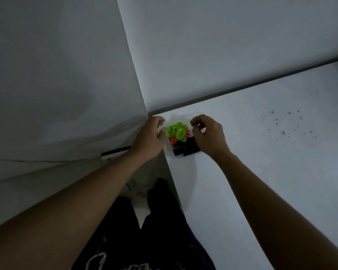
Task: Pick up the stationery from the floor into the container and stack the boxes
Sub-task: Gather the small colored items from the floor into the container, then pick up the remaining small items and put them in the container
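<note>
Clear container (169, 151) standing at the near-left corner of the white tabletop (261, 152), close to the wall corner (222, 45). It holds green clips (177, 131), orange, pink and blue pieces, and black items (191, 146). Left hand (150, 137) pinches its left wall between thumb and curled fingers; right hand (209, 135) curls over its right rim. Dark trousers (164, 221) show below.
</note>
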A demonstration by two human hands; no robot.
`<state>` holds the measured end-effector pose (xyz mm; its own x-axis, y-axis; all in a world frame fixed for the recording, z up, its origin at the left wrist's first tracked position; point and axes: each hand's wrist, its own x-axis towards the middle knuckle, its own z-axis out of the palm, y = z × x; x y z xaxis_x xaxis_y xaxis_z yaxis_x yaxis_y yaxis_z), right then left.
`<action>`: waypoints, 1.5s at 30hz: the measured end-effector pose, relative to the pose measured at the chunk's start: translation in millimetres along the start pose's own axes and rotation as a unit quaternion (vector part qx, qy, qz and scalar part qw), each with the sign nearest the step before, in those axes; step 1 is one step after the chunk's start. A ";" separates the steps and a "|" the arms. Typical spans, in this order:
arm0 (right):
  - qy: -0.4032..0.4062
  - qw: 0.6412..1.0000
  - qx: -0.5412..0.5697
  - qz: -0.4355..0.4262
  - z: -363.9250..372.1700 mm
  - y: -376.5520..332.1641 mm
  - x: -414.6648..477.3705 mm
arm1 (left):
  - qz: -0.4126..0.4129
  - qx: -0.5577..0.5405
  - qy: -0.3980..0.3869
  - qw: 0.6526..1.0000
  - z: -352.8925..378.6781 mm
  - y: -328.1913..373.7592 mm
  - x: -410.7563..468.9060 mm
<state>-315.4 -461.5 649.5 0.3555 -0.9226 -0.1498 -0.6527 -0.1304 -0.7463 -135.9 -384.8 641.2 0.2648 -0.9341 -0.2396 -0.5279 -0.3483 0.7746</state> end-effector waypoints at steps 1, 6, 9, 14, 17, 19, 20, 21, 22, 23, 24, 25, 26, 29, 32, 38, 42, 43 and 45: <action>0.001 1.000 -0.001 -0.004 1.5 -4.7 -2.1 | 0.005 0.003 0.001 1.000 -2.4 -1.1 -2.3; 0.033 0.999 0.012 -0.023 13.4 -30.5 -20.5 | 0.030 0.021 0.009 0.999 -22.1 -10.2 -22.3; 0.044 0.998 0.025 -0.037 26.9 -49.9 -37.5 | 0.032 0.033 0.009 0.999 -39.9 -21.4 -39.9; 0.059 0.993 0.002 -0.099 65.4 -87.4 -77.0 | 0.025 0.038 -0.027 0.999 -71.0 -52.8 -79.0; 0.063 0.991 -0.004 -0.116 99.4 -106.3 -103.5 | 0.022 0.048 -0.055 0.997 -86.4 -79.4 -103.1; 0.072 0.992 -0.007 -0.108 127.5 -114.1 -125.1 | 0.024 0.052 -0.071 0.996 -95.7 -102.1 -120.9; 0.071 0.993 -0.001 -0.097 140.4 -116.2 -134.8 | 0.021 0.048 -0.075 0.996 -99.7 -113.5 -129.8; 0.074 0.994 0.004 -0.086 154.5 -116.7 -145.1 | 0.022 0.045 -0.080 0.996 -103.4 -125.3 -139.5; 0.074 0.995 0.009 -0.069 166.7 -116.2 -153.6 | 0.023 0.040 -0.086 0.995 -106.0 -135.7 -147.8; 0.075 0.996 0.016 -0.048 187.3 -114.4 -168.2 | 0.021 0.037 -0.094 0.995 -110.6 -153.6 -162.2; 0.076 0.997 0.023 -0.026 194.9 -111.8 -174.6 | 0.023 0.034 -0.096 0.995 -111.6 -161.9 -167.5; 0.074 0.997 0.028 -0.004 208.3 -108.6 -184.1 | 0.021 0.035 -0.101 0.994 -113.8 -175.2 -176.0; 0.067 0.997 0.032 0.018 219.9 -104.8 -191.9 | 0.016 0.039 -0.104 0.994 -115.1 -188.1 -183.0; 0.032 0.996 0.041 0.074 243.1 -89.6 -211.4 | -0.011 0.038 -0.126 0.991 -113.9 -219.2 -199.5; 0.006 0.994 0.029 0.108 273.4 -61.3 -226.8 | -0.051 0.038 -0.140 0.988 -96.1 -258.4 -210.7; -0.023 0.990 0.033 0.138 329.4 8.3 -237.0 | -0.089 0.026 -0.137 0.986 -39.6 -322.9 -213.7; -0.046 0.986 0.011 0.162 376.9 68.9 -244.1 | -0.106 0.026 -0.152 0.982 13.4 -371.3 -208.3; -0.057 0.985 0.005 0.163 393.7 88.4 -246.8 | -0.112 0.022 -0.154 0.981 30.4 -388.2 -207.2; -0.071 0.983 0.000 0.170 425.8 122.9 -252.6 | -0.117 0.012 -0.155 0.981 63.7 -419.9 -206.5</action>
<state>-200.6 -89.9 319.5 0.2074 -0.8528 -0.4793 -0.7500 0.1760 -0.6376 -20.4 -50.7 328.1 0.1246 -0.8055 -0.5794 -0.5015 -0.5550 0.6637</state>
